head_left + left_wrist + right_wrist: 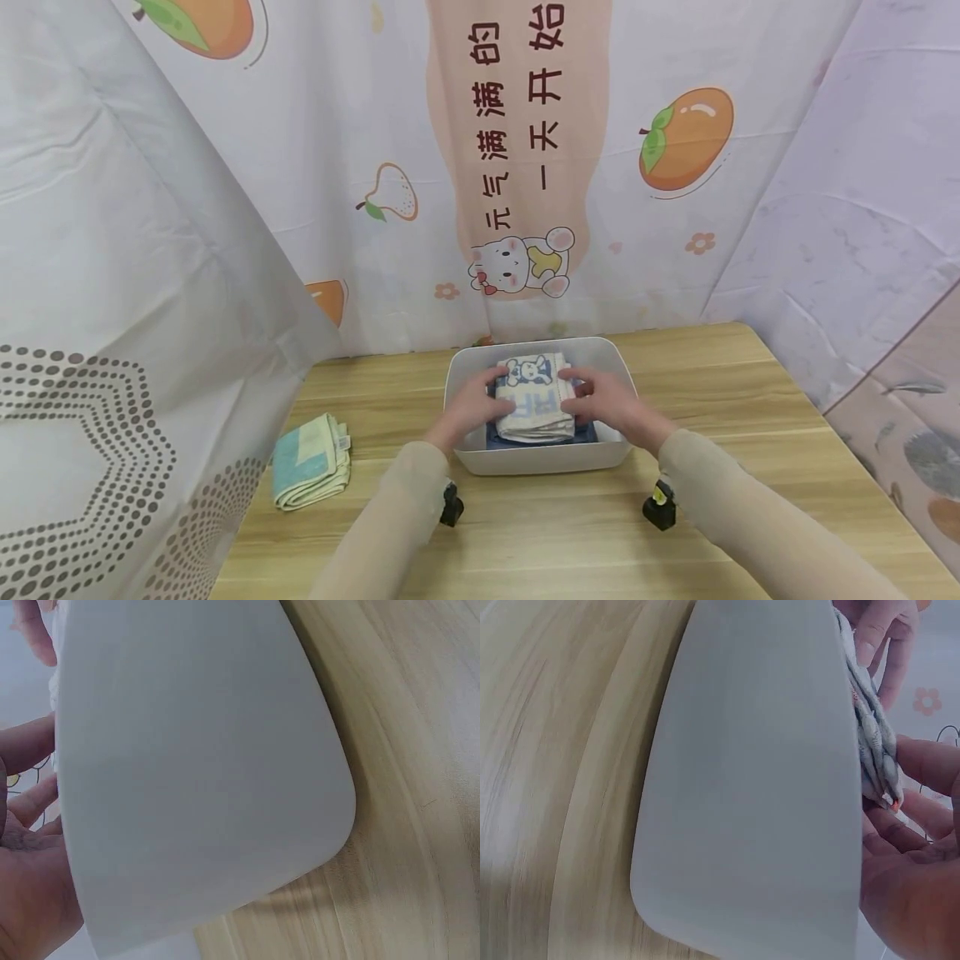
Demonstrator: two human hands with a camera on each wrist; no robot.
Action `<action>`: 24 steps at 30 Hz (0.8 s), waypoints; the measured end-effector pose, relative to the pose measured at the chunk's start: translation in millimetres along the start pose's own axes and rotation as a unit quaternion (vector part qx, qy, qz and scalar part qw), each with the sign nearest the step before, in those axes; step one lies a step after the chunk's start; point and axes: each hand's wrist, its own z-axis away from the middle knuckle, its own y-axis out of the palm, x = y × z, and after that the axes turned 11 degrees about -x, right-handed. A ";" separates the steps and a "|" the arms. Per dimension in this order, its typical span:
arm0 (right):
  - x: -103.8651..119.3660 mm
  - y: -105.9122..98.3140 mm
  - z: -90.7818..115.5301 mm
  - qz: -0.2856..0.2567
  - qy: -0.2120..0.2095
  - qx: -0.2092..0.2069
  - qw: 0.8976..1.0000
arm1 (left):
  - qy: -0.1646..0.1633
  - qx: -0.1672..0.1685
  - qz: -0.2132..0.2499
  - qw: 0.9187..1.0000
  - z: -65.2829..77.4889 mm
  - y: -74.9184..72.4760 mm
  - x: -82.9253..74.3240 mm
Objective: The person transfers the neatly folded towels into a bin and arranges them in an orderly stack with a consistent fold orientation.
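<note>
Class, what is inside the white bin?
A folded towel on something dark blue, with both hands at the towel. Most of the blue item and anything under it are covered.

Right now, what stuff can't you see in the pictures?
- Head: most of the blue thing, hidden under the white towel.
- Head: the tag on the teal towel, too small to read.
- Left wrist: floor of the bin, hidden by its wall.
- Right wrist: part of the right hand, cut off by the picture's edge.

In the head view's lower centre, the folded cartoon-print towel (535, 404) is hiding most of an indistinct blue item (496, 439).
</note>
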 end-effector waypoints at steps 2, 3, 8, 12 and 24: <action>-0.9 0.8 0.5 0.013 -0.008 0.002 1.000 | -0.001 0.001 -0.016 1.000 0.3 1.2 -0.5; -1.4 1.2 0.4 0.021 -0.012 0.003 1.000 | -0.001 0.002 -0.024 1.000 0.5 1.6 -0.9; -2.3 2.9 -1.0 0.058 -0.037 0.004 0.998 | 0.001 0.002 -0.051 0.999 2.0 3.4 -3.5; -1.8 4.0 -1.7 0.084 -0.046 0.012 0.995 | 0.013 0.003 -0.072 0.997 2.5 4.7 -4.0; -3.2 5.7 -4.4 0.159 -0.041 0.031 0.986 | 0.027 0.005 -0.116 0.993 2.1 8.9 -2.8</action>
